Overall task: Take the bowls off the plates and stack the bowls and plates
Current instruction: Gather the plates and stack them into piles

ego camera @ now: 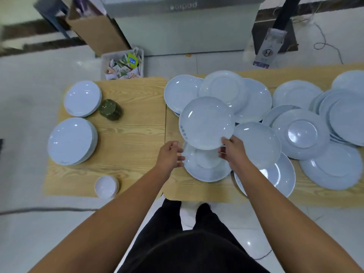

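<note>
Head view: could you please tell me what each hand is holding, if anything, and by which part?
The right hand pinches the near rim of a raised round pale-blue plate. The left hand holds nothing, open beside the plate lying below.

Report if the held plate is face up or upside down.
Face up: the held plate shows its smooth hollow, no foot ring.

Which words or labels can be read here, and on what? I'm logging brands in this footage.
"oipod" (maybe "podio" upside down): front of the grey cabinet.
Blue-and-yellow packet in the basket: too blurred.
White bag by the black stand: too blurred.
Blue marks on the plate the right hand holds: unreadable.
</note>
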